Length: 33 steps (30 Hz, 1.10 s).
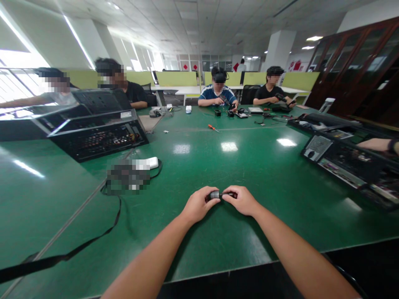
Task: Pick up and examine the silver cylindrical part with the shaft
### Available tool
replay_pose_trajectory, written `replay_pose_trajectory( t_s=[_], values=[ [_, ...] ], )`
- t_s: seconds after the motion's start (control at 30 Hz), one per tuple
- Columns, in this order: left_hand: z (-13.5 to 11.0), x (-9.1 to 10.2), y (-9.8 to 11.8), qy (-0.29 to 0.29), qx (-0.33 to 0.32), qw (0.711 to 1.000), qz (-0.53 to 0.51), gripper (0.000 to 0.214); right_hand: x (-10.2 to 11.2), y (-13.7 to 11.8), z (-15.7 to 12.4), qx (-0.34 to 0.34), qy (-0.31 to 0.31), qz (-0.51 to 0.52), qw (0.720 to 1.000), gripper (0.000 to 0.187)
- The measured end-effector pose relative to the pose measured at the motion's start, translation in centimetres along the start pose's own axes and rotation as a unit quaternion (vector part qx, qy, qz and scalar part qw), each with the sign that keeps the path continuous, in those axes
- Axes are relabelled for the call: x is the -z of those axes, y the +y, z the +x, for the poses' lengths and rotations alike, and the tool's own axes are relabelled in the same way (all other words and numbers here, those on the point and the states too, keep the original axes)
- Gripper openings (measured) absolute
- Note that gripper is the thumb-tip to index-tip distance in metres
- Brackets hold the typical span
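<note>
Both my hands meet over the green table (218, 166), just above its surface near the front edge. My left hand (197, 204) is closed around a small grey cylindrical part (214, 194). My right hand (242, 200) pinches a thin dark piece (229, 194) that sticks out of the grey part's right end. The fingers hide most of the object, so its full shape is unclear.
An open black chassis (99, 139) lies at the left, another (346, 160) at the right with a co-worker's hand (378, 144) on it. A black strap (77, 247) and white adapter (149, 163) lie front left. A red screwdriver (213, 128) lies mid-table. Several people sit around the table's far and left sides.
</note>
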<state>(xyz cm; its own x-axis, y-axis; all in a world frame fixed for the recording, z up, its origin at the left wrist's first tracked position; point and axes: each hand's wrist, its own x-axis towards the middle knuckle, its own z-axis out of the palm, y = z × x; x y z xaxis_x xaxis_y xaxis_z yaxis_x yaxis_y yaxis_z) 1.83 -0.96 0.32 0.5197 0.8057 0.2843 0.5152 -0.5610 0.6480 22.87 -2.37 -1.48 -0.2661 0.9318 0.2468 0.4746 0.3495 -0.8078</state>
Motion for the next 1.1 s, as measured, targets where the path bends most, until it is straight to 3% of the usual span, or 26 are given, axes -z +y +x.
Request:
replay_pose_trajectory(
  t_s=[1.1],
  values=[
    [0.1, 0.2, -0.1, 0.002, -0.006, 1.0, -0.017, 0.027, 1.7, 0.3, -0.3, -0.054, -0.034, 0.026, 0.998, 0.022]
  ],
)
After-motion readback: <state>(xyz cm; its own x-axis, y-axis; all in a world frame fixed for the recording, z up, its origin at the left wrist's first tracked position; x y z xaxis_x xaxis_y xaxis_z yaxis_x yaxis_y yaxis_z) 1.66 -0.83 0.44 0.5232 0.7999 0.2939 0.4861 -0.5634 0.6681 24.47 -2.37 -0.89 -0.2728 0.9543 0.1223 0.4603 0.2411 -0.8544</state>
